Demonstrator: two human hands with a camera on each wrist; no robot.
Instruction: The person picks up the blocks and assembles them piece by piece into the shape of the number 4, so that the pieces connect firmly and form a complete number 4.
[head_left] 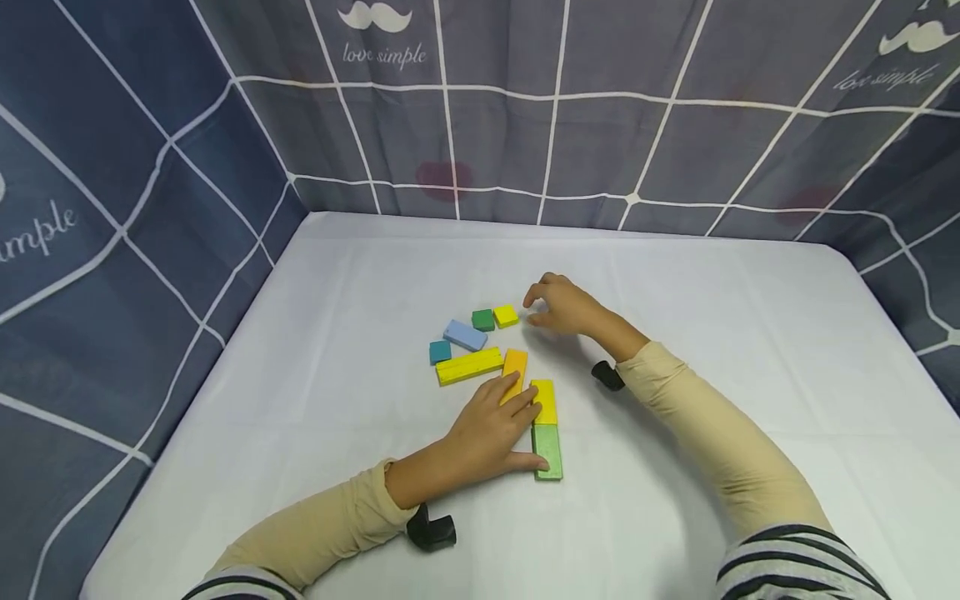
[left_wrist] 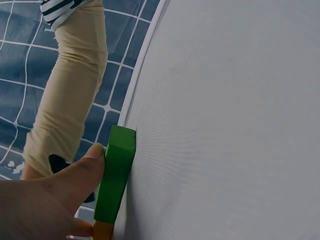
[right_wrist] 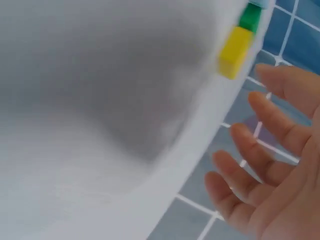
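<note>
Several coloured blocks lie on the white table. My left hand (head_left: 483, 433) spreads over the near ones. Its thumb touches the long green block (head_left: 547, 452), seen large in the left wrist view, while its fingers reach the yellow block (head_left: 545, 402) and the orange block (head_left: 515, 367). The yellow and green blocks lie end to end. Beyond them my right hand (head_left: 566, 307) hovers with nothing in it, fingers loosely bent and spread in the right wrist view. Closest to it is a small yellow block (head_left: 506, 316), beside a small dark green block (head_left: 483, 320).
A long yellow block (head_left: 470, 366), a light blue block (head_left: 465, 335) and a small teal block (head_left: 440, 352) lie left of the orange one. Black wrist devices (head_left: 431, 530) hang under both forearms. Dark checked curtains (head_left: 495, 142) surround the table's back and sides.
</note>
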